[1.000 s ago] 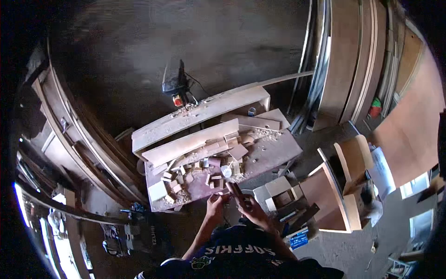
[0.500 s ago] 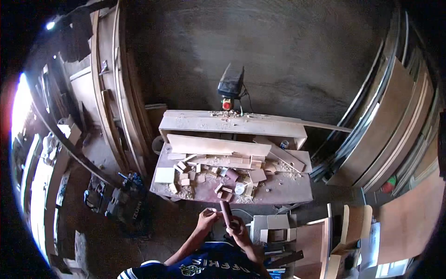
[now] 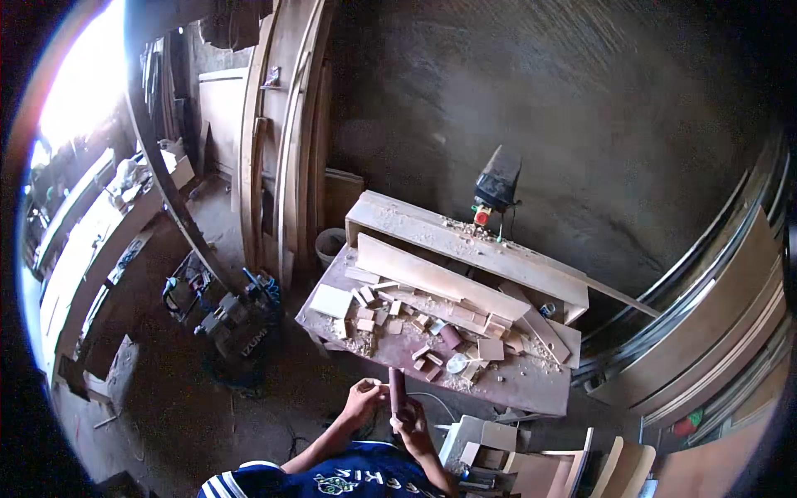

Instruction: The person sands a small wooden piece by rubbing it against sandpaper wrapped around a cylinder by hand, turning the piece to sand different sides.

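Observation:
My right hand (image 3: 410, 427) grips the lower end of a reddish-brown strip that looks like sandpaper (image 3: 398, 388), held upright in front of my body. My left hand (image 3: 363, 402) is beside it, thumb and fingers pinched on a small, thin piece of wood (image 3: 383, 385) that meets the strip's left side. Both hands are just short of the table's (image 3: 531, 399) near edge. On the table, small wood blocks (image 3: 365, 314) lie scattered in shavings. A second reddish-brown piece (image 3: 451, 336) and a round, pale container (image 3: 457, 363) are among them.
A long wooden box (image 3: 465, 236) runs along the table's back, below a dark machine with a red button (image 3: 481, 217). Planks (image 3: 290, 149) lean at the left, panels (image 3: 722, 307) at the right. Another machine (image 3: 237, 328) stands on the floor to the left.
My view has turned left, so the table appears tilted and farther right. The hands still hold the sandpaper and the small wood piece together; the strip now stands straighter.

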`<state>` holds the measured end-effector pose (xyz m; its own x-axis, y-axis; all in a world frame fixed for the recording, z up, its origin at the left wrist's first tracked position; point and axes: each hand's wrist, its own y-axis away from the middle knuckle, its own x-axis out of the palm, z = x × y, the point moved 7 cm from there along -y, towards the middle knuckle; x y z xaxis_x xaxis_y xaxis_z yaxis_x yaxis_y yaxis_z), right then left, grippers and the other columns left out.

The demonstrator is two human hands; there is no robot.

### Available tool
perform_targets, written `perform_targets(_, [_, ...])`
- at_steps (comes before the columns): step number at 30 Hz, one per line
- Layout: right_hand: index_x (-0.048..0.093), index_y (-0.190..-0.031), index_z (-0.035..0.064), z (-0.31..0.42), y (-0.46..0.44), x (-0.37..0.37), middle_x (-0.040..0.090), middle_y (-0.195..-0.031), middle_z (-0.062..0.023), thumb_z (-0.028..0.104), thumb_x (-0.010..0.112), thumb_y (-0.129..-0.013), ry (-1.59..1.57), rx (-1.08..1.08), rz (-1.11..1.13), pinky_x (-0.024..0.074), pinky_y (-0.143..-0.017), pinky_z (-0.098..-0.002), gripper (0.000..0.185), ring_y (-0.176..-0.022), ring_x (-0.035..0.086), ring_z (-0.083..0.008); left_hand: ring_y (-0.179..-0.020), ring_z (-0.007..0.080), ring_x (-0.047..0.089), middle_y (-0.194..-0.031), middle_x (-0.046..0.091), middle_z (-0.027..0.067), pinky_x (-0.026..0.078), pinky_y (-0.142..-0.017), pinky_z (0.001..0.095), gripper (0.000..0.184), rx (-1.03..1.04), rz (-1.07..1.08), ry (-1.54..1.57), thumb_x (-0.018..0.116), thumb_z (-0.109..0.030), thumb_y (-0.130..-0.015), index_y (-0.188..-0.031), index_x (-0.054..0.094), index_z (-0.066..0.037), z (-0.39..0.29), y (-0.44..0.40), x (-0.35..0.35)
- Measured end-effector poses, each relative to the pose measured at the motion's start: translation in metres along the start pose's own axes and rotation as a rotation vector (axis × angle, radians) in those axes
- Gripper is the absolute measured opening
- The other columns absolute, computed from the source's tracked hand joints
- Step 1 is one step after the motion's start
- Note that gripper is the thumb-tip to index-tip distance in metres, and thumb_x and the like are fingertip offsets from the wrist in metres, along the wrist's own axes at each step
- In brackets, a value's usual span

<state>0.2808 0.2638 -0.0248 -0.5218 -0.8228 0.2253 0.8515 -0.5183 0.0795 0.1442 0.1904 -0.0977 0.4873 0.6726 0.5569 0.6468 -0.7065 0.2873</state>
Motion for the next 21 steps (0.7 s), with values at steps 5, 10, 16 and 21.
perform_targets(5, [0.040, -0.127, 0.0048, -0.026, -0.019, 0.029, 0.058, -0.096, -0.0037, 0.022, 0.065, -0.086, 0.073, -0.003, 0.047, 0.0462, -0.065, -0.0258, 0.051, -0.074, 0.054, -0.0097, -0.083, 0.0152, 0.064, -0.097, 0.066, 0.0090, 0.053, -0.073, 0.0287, 0.019, 0.027, -0.059, 0.026, 0.064, -0.016, -0.091, -0.102, 0.056, -0.003, -0.026, 0.001, -0.041])
perform_targets(10, [0.041, -0.123, 0.0057, -0.036, -0.045, 0.077, 0.061, -0.097, -0.0058, 0.021, 0.062, -0.086, 0.169, -0.014, 0.137, 0.0457, -0.064, -0.0248, 0.045, -0.071, 0.052, -0.0097, -0.081, 0.0156, 0.063, -0.092, 0.063, 0.0073, 0.053, -0.073, 0.0278, 0.020, 0.111, -0.139, 0.031, 0.065, -0.007, -0.088, -0.102, 0.053, -0.004, -0.071, 0.003, -0.074])
perform_targets(16, [0.041, -0.126, 0.0059, -0.008, -0.059, 0.145, 0.063, -0.101, -0.0057, 0.017, 0.061, -0.086, 0.083, 0.014, 0.217, 0.0449, -0.062, -0.0227, 0.046, -0.070, 0.050, -0.0067, -0.084, 0.0207, 0.065, -0.099, 0.066, 0.0142, 0.055, -0.073, 0.0335, 0.025, 0.127, -0.105, 0.148, 0.067, -0.013, -0.088, -0.105, 0.051, -0.004, -0.093, -0.006, -0.127])
perform_targets(21, [0.039, -0.128, 0.0043, -0.062, -0.081, 0.155, 0.064, -0.105, -0.0079, 0.023, 0.059, -0.088, 0.204, -0.007, 0.205, 0.0435, -0.062, -0.0215, 0.049, -0.070, 0.050, -0.0060, -0.087, 0.0187, 0.066, -0.096, 0.067, 0.0141, 0.053, -0.075, 0.0276, 0.029, 0.165, -0.109, 0.100, 0.069, -0.009, -0.085, -0.105, 0.050, -0.002, -0.130, -0.008, -0.153])
